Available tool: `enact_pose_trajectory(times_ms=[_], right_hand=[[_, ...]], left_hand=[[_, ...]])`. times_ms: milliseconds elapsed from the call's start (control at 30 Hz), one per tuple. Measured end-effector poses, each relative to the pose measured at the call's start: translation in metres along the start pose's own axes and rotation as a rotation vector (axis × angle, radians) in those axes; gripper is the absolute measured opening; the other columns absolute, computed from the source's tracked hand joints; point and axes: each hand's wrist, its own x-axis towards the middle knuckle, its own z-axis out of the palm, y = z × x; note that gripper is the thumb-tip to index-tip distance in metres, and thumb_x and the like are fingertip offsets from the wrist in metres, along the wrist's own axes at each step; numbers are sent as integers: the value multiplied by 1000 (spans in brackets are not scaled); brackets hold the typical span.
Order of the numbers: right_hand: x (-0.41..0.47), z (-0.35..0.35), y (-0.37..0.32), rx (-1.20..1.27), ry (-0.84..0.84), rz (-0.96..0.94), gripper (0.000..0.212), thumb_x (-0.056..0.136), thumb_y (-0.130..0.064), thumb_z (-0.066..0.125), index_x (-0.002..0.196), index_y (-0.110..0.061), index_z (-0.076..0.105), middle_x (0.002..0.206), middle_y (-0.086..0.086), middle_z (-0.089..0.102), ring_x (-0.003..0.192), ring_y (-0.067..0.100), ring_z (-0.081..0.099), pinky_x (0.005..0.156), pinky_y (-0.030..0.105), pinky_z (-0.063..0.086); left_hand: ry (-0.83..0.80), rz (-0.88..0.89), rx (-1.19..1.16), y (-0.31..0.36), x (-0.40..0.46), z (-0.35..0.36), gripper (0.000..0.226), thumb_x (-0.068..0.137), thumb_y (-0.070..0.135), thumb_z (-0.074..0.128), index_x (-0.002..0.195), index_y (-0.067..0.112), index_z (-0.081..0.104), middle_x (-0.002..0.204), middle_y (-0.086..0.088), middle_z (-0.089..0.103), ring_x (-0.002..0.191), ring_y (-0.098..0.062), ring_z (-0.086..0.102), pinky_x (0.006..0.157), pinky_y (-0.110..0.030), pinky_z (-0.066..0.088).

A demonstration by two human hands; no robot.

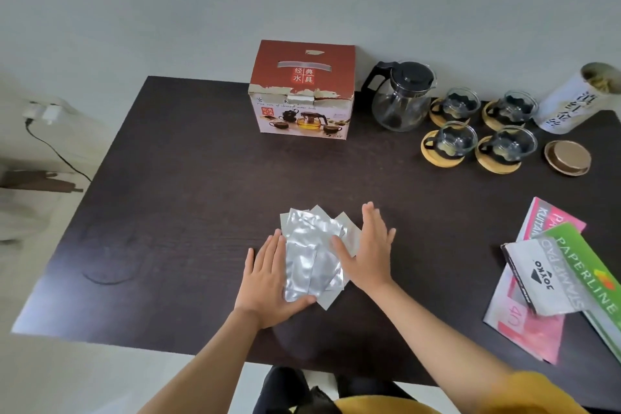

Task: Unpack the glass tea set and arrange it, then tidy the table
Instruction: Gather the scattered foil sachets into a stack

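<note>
A loose pile of silver foil packets (314, 255) lies on the dark table (188, 178) near its front edge. My left hand (268, 282) presses flat against the pile's left side, thumb under its near corner. My right hand (366, 252) lies flat against the right side, fingers straight. At the back stands the red tea set box (302, 91), closed. To its right are the glass teapot (401, 96) with a black lid and several glass cups (453, 139) on round wooden coasters.
A white tea canister (571, 101) stands open at the far right, its round metal lid (568, 157) lying in front of it. Paper pads and booklets (554, 279) are stacked at the right edge. A wall plug and cable (43, 118) are off the table's left.
</note>
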Motion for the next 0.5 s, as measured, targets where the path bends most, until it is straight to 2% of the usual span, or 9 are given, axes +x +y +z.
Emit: enact_pose_trajectory(times_ms=[100,233,300,400,500], right_hand=[[5,1,-6,-37,-59,16,100,79,-75,25,152,-6,15,159,7,19,149,21,9,116,46,-4],[-8,21,-31,106,-165,-63,94,82,-72,28,152,-10,16,159,3,22,148,18,12,116,36,-8],[-12,25,-38,189,-192,-69,92,82,-71,31,152,-13,15,159,1,21,148,17,14,118,36,-5],[-8,18,-30,233,-138,-74,91,84,-68,37,152,-13,13,160,3,16,148,18,13,121,42,1],[0,7,-11,103,-82,-81,92,84,-69,30,153,-11,12,161,2,9,149,16,5,115,39,-10]], left_hand=[[-21,-7,16,-1,0,2,126,64,94,31,151,6,8,159,-4,-2,146,-18,-1,115,-43,-2],[-43,-21,29,-2,0,5,128,62,94,32,151,5,5,159,-6,-4,146,-21,-3,116,-45,1],[-46,-21,22,-1,0,4,129,61,95,32,150,5,6,159,-7,-1,146,-22,1,116,-48,6],[-42,-23,9,0,-1,3,131,60,96,32,150,5,5,159,-7,0,146,-23,1,115,-47,6],[-38,-42,4,0,-1,2,134,58,97,33,150,4,6,159,-9,-2,146,-25,0,116,-46,6]])
